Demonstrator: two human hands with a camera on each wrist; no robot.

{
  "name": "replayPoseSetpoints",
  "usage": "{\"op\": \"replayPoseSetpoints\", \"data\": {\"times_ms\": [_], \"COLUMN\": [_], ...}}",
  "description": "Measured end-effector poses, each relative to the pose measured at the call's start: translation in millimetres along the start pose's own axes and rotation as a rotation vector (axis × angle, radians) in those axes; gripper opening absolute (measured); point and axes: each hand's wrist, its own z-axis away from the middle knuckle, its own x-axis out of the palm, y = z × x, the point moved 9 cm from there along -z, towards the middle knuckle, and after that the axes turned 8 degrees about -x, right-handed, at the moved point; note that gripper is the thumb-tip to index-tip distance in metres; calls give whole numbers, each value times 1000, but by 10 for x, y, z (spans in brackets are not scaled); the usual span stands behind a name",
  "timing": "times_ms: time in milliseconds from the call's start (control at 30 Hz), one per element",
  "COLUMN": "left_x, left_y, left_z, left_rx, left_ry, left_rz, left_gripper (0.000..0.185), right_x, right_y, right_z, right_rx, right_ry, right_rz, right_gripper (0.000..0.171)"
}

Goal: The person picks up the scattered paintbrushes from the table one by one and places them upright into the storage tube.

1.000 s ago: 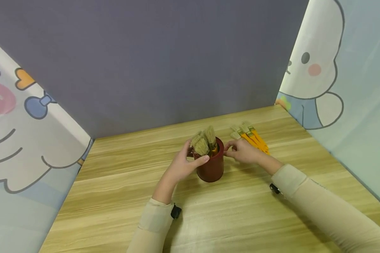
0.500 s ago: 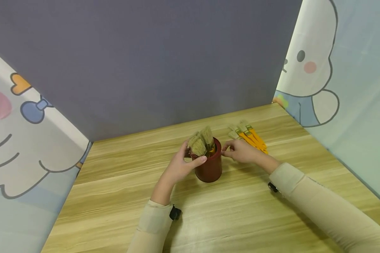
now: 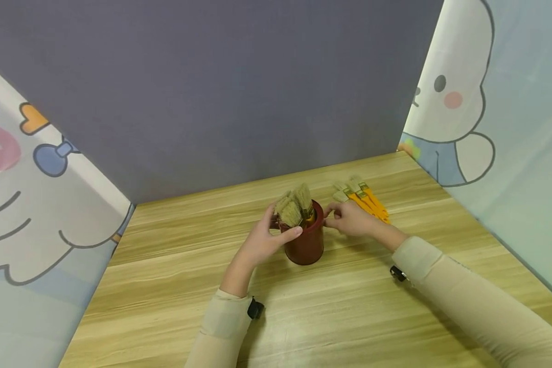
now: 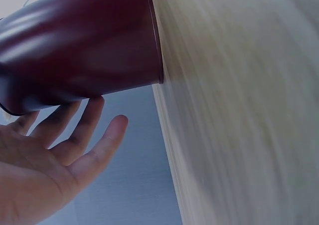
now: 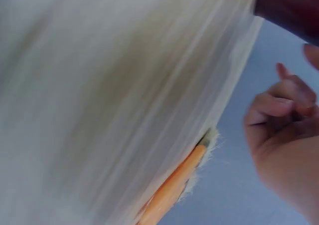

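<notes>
In the head view, a dark red can point(image 3: 304, 246) stands upright on the table, with several paintbrushes point(image 3: 291, 213) in it, bristles up. My left hand point(image 3: 263, 237) reaches round the can's left side, thumb along the front rim and the other fingers behind. The left wrist view shows fingertips point(image 4: 94, 104) against the can's smooth wall point(image 4: 84, 40). My right hand point(image 3: 351, 220) is at the can's right side, thumb and forefinger tips right at the rim. Its other fingers curl inward in the right wrist view; whether they pinch anything I cannot tell.
Several more paintbrushes with orange handles point(image 3: 372, 203) lie on the wooden table point(image 3: 175, 286), just beyond my right hand. A grey panel point(image 3: 257, 92) closes off the back. Cartoon-printed cloths point(image 3: 510, 204) hang on both sides.
</notes>
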Motion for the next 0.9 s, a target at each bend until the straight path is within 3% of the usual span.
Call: {"op": "replayPoseSetpoints", "data": {"times_ms": [267, 500, 600, 900], "left_x": [11, -8, -6, -7], "left_y": [1, 1, 9, -5], "left_z": [-13, -16, -21, -19], "left_rx": [5, -13, -12, -10], "left_ry": [-11, 0, -1, -18], "left_rz": [4, -5, -5, 10], "left_gripper": [104, 107, 109, 108], "right_x": [-263, -511, -629, -873], "right_y": [-74, -59, -56, 248], "right_z": [13, 13, 31, 47], "right_rx": [-58, -17, -1, 66], "right_ry": [57, 32, 32, 16], "right_rz": [68, 50, 94, 222], "right_gripper": [29, 38, 43, 53]}}
